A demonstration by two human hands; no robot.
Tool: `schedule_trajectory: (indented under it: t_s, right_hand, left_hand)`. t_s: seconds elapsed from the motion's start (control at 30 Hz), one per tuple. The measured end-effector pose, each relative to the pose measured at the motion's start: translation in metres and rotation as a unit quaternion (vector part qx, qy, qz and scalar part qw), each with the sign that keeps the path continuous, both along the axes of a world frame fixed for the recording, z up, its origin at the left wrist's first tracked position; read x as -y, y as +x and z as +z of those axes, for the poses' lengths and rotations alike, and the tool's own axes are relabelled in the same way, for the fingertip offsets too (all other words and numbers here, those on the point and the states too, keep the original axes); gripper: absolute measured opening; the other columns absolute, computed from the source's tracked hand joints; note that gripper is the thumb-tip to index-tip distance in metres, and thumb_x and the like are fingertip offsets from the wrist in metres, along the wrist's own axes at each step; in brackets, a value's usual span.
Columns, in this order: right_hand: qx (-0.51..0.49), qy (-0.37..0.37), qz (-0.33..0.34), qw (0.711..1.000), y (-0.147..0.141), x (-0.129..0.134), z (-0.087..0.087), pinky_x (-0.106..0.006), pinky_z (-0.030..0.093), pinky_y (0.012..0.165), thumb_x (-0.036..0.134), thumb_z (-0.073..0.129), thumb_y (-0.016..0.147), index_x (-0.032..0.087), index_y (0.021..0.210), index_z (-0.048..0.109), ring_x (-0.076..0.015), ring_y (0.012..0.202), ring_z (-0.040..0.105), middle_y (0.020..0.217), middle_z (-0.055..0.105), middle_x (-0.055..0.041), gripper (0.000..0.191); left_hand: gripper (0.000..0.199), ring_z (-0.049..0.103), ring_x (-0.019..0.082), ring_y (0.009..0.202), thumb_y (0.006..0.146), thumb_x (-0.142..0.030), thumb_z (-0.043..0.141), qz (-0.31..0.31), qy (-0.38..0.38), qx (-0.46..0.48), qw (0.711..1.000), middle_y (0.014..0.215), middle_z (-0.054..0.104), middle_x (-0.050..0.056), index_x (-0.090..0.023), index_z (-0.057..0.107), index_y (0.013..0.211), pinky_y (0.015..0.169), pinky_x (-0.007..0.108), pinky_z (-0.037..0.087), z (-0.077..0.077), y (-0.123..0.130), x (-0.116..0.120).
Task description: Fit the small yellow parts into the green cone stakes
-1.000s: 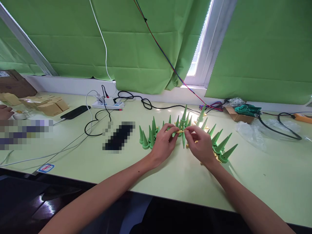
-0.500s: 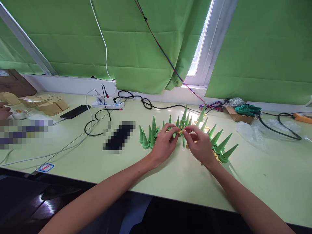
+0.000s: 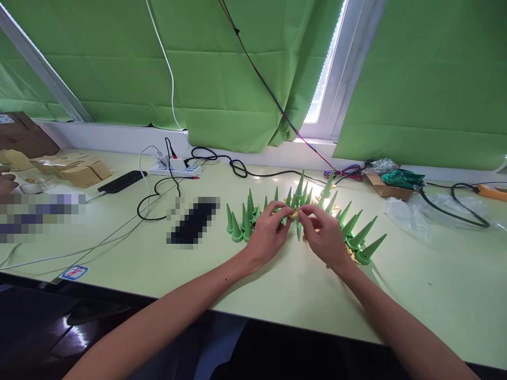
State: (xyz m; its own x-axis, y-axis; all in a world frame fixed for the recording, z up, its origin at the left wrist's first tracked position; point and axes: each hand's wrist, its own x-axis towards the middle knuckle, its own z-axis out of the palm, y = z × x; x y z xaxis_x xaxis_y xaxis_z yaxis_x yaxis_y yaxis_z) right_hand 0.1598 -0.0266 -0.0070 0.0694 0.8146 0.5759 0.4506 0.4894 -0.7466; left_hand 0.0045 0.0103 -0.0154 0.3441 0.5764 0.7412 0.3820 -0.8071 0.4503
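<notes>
Head view shows the left hand (image 3: 269,230) with fingers curled nearly closed, pinching a green cone (image 3: 285,219), while the right hand (image 3: 324,232) has thumb and forefinger together on a small yellow piece (image 3: 294,215) beside it (fingertips hide much of both). These sit over the pale tabletop (image 3: 261,295), among other standing green cones (image 3: 236,231).

Worktop (image 3: 277,290), pale green. Centre to right: green cones (image 3: 236,231). Far left: cardboard boxes (image 3: 85,173), white power strip (image 3: 178,170). Far right: clear plastic bag (image 3: 407,217).
</notes>
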Motion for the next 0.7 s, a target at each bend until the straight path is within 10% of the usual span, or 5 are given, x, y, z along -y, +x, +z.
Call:
schedule_trajectory:
  t_s: [0.7]
  right_hand:
    - [0.023, -0.018, -0.031, 0.999, 0.0017, -0.0031, -0.0018, -0.024, 0.036, 0.048, 0.041, 0.051, 0.096, 0.02, 0.073, 0.052, -0.01, 0.047, 0.043, 0.056, 0.046, 0.0041, 0.031]
  left_hand:
    - [0.01, 0.053, 0.011, 0.071, 0.096, -0.013, 0.048, -0.056, 0.023, -0.032, 0.998, 0.088, 0.059, 0.002, -0.02, 0.056, 0.097, 0.057, 0.021, 0.042, -0.0015, 0.0004, 0.0022]
